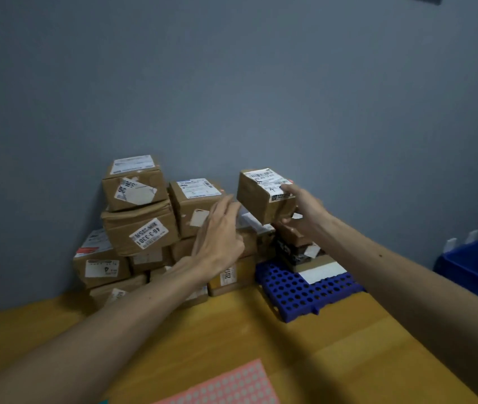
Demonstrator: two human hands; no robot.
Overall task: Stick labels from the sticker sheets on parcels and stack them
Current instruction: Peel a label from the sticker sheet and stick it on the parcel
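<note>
Backdrop: grey-blue wall stood behind my yellow worktop
Right hand: gripped a brown parcel, fingers over its labelled top, thumb under its near end
Parcel: was held tilted in the air above small boxes on a blue perforated mat
Left hand: was spread, fingers straight, just beside the parcel's left face; I could not tell whether it touched
Stack of parcels: was piled against the wall, left of the mat
Sticker sheet: pink, dotted, lay at the worktop's near edge
</note>
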